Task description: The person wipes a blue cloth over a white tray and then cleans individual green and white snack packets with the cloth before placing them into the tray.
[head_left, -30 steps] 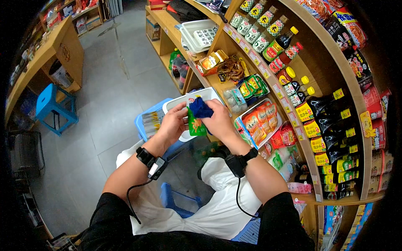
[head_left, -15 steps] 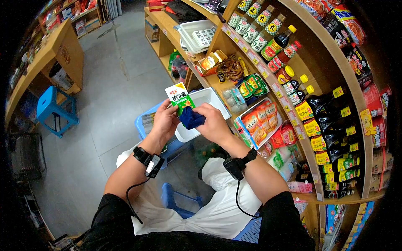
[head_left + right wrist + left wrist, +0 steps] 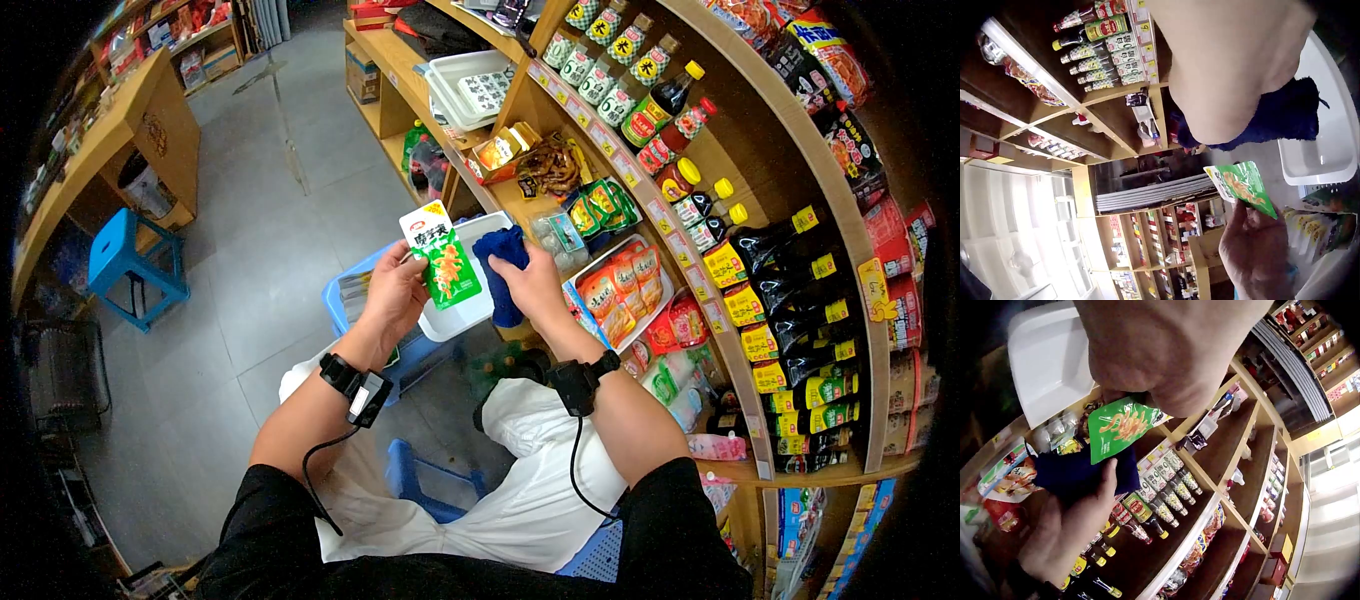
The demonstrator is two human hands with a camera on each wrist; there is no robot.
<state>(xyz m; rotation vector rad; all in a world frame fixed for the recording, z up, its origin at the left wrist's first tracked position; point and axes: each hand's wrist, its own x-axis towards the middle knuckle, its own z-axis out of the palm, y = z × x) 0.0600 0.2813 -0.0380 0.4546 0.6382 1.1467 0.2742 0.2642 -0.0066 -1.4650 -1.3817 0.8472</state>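
My left hand (image 3: 394, 288) pinches the left edge of a green-and-white snack packet (image 3: 446, 262), its printed front turned up toward me. A dark blue cloth (image 3: 497, 262) hangs bunched in my right hand (image 3: 537, 288), thumb on top, just right of the packet. Below both hands is a white plastic tub (image 3: 452, 326). In the left wrist view, the packet (image 3: 1119, 430) overlaps the cloth (image 3: 1075, 474). From the right wrist, the left hand (image 3: 1256, 247) shows with its fingertips at the packet's lower edge.
A blue crate (image 3: 333, 300) with more packets stands under the tub's left side. Close on the right, a shelf holds a tray of red-orange packets (image 3: 625, 292), green packets (image 3: 605, 206) and rows of sauce bottles (image 3: 748, 300). A blue stool (image 3: 135, 262) stands at left.
The cloth was over the packet's upper part, then its lower part; now it has moved right, off the packet. The packet's whole front has come into sight.
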